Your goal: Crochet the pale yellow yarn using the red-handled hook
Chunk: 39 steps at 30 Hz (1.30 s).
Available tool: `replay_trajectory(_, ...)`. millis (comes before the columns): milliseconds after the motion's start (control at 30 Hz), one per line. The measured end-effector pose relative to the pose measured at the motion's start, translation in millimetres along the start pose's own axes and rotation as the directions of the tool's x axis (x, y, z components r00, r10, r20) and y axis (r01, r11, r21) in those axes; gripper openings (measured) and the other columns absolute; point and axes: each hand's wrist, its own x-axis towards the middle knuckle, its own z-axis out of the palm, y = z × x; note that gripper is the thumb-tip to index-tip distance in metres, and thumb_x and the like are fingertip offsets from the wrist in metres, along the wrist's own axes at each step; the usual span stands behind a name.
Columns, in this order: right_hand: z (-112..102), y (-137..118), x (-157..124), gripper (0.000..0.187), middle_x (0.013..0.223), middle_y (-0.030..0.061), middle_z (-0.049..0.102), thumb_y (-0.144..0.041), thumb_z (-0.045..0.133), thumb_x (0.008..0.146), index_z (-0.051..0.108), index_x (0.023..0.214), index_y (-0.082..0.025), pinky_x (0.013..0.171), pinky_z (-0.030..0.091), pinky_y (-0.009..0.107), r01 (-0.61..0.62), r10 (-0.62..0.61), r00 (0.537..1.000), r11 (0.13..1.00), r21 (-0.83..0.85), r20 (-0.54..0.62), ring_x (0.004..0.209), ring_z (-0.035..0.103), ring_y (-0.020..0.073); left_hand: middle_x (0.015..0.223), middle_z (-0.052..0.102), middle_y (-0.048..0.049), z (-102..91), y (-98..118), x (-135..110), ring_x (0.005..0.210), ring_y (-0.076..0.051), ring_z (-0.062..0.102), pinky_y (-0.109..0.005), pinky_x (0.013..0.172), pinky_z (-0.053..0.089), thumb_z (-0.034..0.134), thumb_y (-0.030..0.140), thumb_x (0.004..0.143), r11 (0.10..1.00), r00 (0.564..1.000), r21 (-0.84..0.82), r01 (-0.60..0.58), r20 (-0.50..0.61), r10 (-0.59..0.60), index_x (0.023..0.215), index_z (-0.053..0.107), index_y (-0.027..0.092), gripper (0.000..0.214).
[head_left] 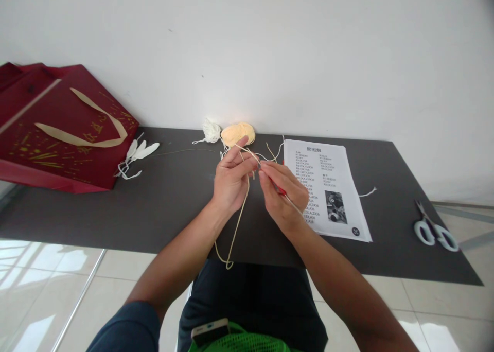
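Pale yellow yarn (240, 219) runs over the raised fingers of my left hand (230, 182) and hangs in a loop past the table's front edge. My left thumb and a finger are pinched near the yarn's working end. In my right hand (284, 192) is a crochet hook (292, 204) with a red part at its grip, its tip meeting the yarn by my left fingertips. Any stitches there are too small to make out. Just behind my hands sits a yellow yarn ball (235, 134), with a white yarn bundle (211, 130) to its left.
A printed pattern sheet (347, 187) lies right of my hands on the dark table (173, 203). Scissors (434, 228) rest near the right end. On the left stand a red gift bag (69, 151) and several white crocheted pieces (139, 151). A white wall rises behind.
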Motion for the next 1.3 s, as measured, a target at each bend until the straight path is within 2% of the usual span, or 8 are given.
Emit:
replay_trajectory(100, -0.9, 2.4, -0.1, 0.045, 0.124, 0.0006, 0.081, -0.009, 0.072, 0.091, 0.075, 0.126, -0.037, 0.097, 0.067, 0.041, 0.066, -0.066, 0.997, 0.998, 0.019, 0.033, 0.109, 0.078, 0.0193, 0.082, 0.072, 0.0027, 0.5, 4.2, 0.4, 0.070, -0.006, 0.062, -0.019, 0.069, 0.048, 0.085, 0.014, 0.075, 0.991, 0.995, -0.085, 0.102, 0.029, -0.099, 0.123, 0.073, 0.021, 0.050)
replay_trajectory(200, -0.4, 3.0, 2.6, 0.033, 0.123, -0.0007, 0.081, -0.017, 0.074, 0.092, 0.079, 0.117, -0.037, 0.097, 0.068, 0.042, -0.115, 0.105, 0.992, 0.980, 0.166, 0.065, 0.108, 0.078, 0.0193, 0.080, 0.069, 0.0028, 1.7, 7.9, 0.7, 0.066, -0.007, 0.060, -0.021, 0.065, 0.049, 0.086, 0.015, 0.072, 0.982, 0.987, -0.112, 0.155, 0.062, -0.148, 0.120, 0.072, 0.018, 0.049)
replay_trajectory(267, 0.6, 3.2, 5.4, 0.023, 0.116, -0.0005, 0.083, -0.024, 0.075, 0.093, 0.080, 0.112, -0.035, 0.090, 0.070, 0.040, -0.300, 0.286, 0.954, 0.898, 0.322, 0.090, 0.099, 0.080, 0.0186, 0.078, 0.067, 0.0033, 2.5, 9.0, 0.4, 0.063, -0.008, 0.059, -0.024, 0.060, 0.048, 0.086, 0.017, 0.072, 0.981, 0.984, -0.098, 0.167, 0.080, -0.159, 0.119, 0.072, 0.017, 0.049)
replay_trajectory(333, 1.7, 3.6, 9.0, 0.016, 0.106, -0.0008, 0.084, -0.028, 0.078, 0.091, 0.079, 0.106, -0.032, 0.080, 0.071, 0.036, -0.428, 0.430, 0.896, 0.769, 0.475, 0.110, 0.087, 0.080, 0.0166, 0.077, 0.066, 0.0035, 2.8, 8.6, 0.0, 0.063, -0.009, 0.059, -0.025, 0.060, 0.047, 0.085, 0.016, 0.071, 0.983, 0.983, -0.076, 0.169, 0.084, -0.162, 0.118, 0.072, 0.017, 0.049)
replay_trajectory(400, 2.2, 3.9, 13.1, 0.011, 0.101, -0.0017, 0.084, -0.029, 0.080, 0.090, 0.078, 0.100, -0.030, 0.074, 0.070, 0.031, -0.479, 0.505, 0.853, 0.659, 0.579, 0.131, 0.080, 0.079, 0.0142, 0.077, 0.066, 0.0035, 2.5, 7.0, -0.1, 0.065, -0.009, 0.060, -0.025, 0.064, 0.047, 0.083, 0.013, 0.069, 0.986, 0.985, -0.059, 0.158, 0.075, -0.153, 0.117, 0.073, 0.016, 0.049)
replay_trajectory(500, 1.5, 3.8, 18.7, 0.010, 0.098, -0.0015, 0.084, -0.029, 0.082, 0.088, 0.076, 0.095, -0.027, 0.071, 0.068, 0.026, -0.504, 0.538, 0.826, 0.576, 0.644, 0.166, 0.076, 0.079, 0.0121, 0.078, 0.066, 0.0037, 2.0, 4.3, 0.0, 0.066, -0.008, 0.058, -0.025, 0.067, 0.047, 0.082, 0.010, 0.067, 0.990, 0.990, -0.042, 0.132, 0.057, -0.130, 0.118, 0.074, 0.016, 0.052)
replay_trajectory(867, -2.8, 5.4, 25.3, 0.020, 0.093, -0.0030, 0.083, -0.036, 0.086, 0.083, 0.070, 0.091, -0.026, 0.068, 0.067, 0.025, -0.531, 0.571, 0.803, 0.560, 0.636, 0.168, 0.072, 0.077, 0.0112, 0.076, 0.063, 0.0044, 3.0, 2.4, -0.9, 0.065, -0.006, 0.052, -0.023, 0.067, 0.042, 0.084, 0.010, 0.066, 0.997, 0.997, -0.014, 0.070, 0.044, -0.069, 0.114, 0.076, 0.019, 0.050)
replay_trajectory(1300, -9.7, 9.1, 30.7, 0.024, 0.091, -0.0034, 0.080, -0.036, 0.087, 0.082, 0.068, 0.091, -0.027, 0.067, 0.064, 0.025, -0.488, 0.522, 0.839, 0.602, 0.632, 0.150, 0.073, 0.075, 0.0112, 0.070, 0.057, 0.0053, 2.4, 5.2, 0.3, 0.063, -0.006, 0.049, -0.024, 0.064, 0.040, 0.080, 0.010, 0.067, 1.000, 0.999, -0.001, 0.020, 0.050, -0.019, 0.114, 0.076, 0.017, 0.048)
